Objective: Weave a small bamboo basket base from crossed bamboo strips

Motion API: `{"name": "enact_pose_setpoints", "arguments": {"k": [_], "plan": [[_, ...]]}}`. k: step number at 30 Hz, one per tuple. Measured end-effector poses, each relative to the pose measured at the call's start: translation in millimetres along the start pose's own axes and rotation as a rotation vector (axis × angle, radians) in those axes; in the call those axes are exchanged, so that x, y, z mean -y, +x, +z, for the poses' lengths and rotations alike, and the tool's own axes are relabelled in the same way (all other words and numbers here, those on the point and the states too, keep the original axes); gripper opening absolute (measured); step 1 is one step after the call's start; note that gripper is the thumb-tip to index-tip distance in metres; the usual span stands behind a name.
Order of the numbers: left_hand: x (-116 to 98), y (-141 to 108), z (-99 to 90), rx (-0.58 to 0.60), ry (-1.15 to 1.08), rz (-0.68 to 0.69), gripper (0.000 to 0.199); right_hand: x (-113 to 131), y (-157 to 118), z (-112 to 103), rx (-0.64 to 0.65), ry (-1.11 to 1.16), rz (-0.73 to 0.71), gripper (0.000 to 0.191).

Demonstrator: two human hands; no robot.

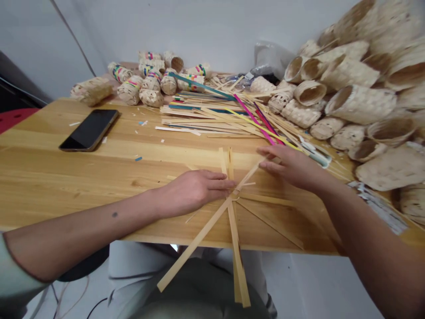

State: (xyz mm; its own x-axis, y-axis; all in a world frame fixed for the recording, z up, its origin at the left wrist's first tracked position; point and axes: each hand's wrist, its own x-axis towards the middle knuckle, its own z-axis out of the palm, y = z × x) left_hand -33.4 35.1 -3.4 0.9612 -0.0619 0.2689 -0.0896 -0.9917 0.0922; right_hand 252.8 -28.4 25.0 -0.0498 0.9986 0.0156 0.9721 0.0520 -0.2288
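Pale flat strips [212, 228] cross one another in a star shape near the table's front edge, some ends hanging over it. My left hand [194, 190] lies over the left side of the crossing, fingers stretched out with the tips at the centre. To the upper right, my right hand [287, 166] has its thumb and fingers closed round the upper end of a diagonal strip that runs down through the crossing. The part of the strips under my left hand is hidden.
A black phone [89, 130] rests on the wooden table [43, 164] at the left. Loose coloured strips [199, 117] lie behind the hands. Small woven pieces [151, 84] stand at the back, and woven tubes [361, 104] are piled at the right.
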Motion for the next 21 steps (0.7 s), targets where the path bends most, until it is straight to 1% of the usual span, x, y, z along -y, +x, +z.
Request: {"name": "enact_pose_setpoints", "arguments": {"k": [3, 8, 9, 11, 13, 14, 15, 17, 19, 21], "plan": [[-1, 0, -0.8, 0.014, 0.009, -0.002, 0.039, -2, 11, -3, 0.11, -0.05, -0.038, 0.04], [-3, 0, -2.1, 0.004, 0.041, 0.018, 0.039, -9, 18, -7, 0.168, -0.071, -0.012, 0.033], [-4, 0, -2.1, 0.008, 0.051, 0.02, 0.039, -11, 19, -9, 0.192, -0.063, -0.029, 0.029], [-5, 1, -1.9, 0.017, 0.068, 0.021, 0.04, -14, 22, -13, 0.259, -0.037, -0.11, 0.021], [-5, 1, -1.5, 0.02, 0.078, 0.023, 0.04, -16, 24, -18, 0.324, 0.002, -0.186, 0.021], [-5, 1, -1.3, 0.019, 0.081, 0.024, 0.039, -16, 24, -21, 0.351, 0.029, -0.184, 0.022], [-6, 1, -1.1, 0.019, 0.085, 0.024, 0.039, -15, 22, -24, 0.38, 0.067, -0.147, 0.023], [-6, 0, -1.0, 0.026, 0.098, 0.025, 0.039, -14, 16, -29, 0.41, 0.224, -0.007, 0.023], [-6, 0, -1.0, 0.037, 0.112, 0.024, 0.04, -10, 6, -29, 0.39, 0.514, 0.145, 0.027], [-6, 1, -1.0, 0.044, 0.122, 0.026, 0.04, -5, -5, -24, 0.321, 0.847, 0.265, 0.032]]}}
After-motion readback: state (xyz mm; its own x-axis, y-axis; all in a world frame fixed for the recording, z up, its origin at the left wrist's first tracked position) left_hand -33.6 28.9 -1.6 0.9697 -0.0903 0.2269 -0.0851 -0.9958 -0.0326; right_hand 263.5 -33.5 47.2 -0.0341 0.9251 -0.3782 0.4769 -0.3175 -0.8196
